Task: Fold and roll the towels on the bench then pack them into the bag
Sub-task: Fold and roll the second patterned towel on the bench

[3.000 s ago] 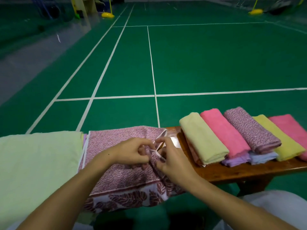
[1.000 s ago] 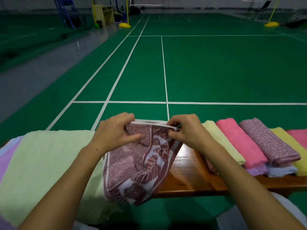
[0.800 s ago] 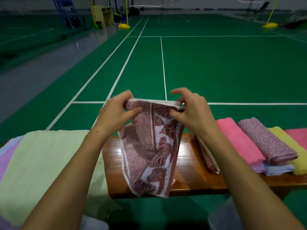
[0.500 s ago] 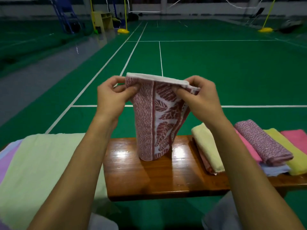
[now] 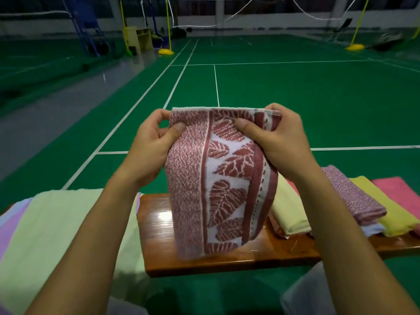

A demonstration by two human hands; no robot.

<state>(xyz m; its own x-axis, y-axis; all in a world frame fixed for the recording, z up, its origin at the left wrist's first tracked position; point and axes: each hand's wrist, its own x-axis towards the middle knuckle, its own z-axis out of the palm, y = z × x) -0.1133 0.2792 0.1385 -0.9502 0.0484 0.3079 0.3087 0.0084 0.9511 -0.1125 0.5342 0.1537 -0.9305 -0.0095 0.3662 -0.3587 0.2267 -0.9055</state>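
**Leaf towel held up by its top edge, folded, hanging over the table**

Both hands are up in front of the person, each pinching one top corner of the maroon leaf-print towel [image 5: 218, 183]. Left hand [image 5: 150, 151]: thumb on the near face, fingers curled behind the left corner. Right hand [image 5: 279, 142]: same grip on the right corner, thumb pressed into the leaf band.

Towel looks already folded into a narrow strip. Long axis is vertical: top edge level between the two hands, bottom end hanging free just above, maybe brushing, the bare part of the wooden table [image 5: 227, 262]. Can't tell if it touches.

Key relation: the towel hangs straight down from both hands, equally shared, so neither hand is nearer. The open table patch sits directly below it, between the flat light-green towel [image 5: 56, 235] on the left and the row of folded towels [image 5: 363, 201] on the right.

My read: next move is to lay it down on that gap, or fold again, then roll along the long axis. No bag in view. Risk: loose layers slipping out of line as it goes down.
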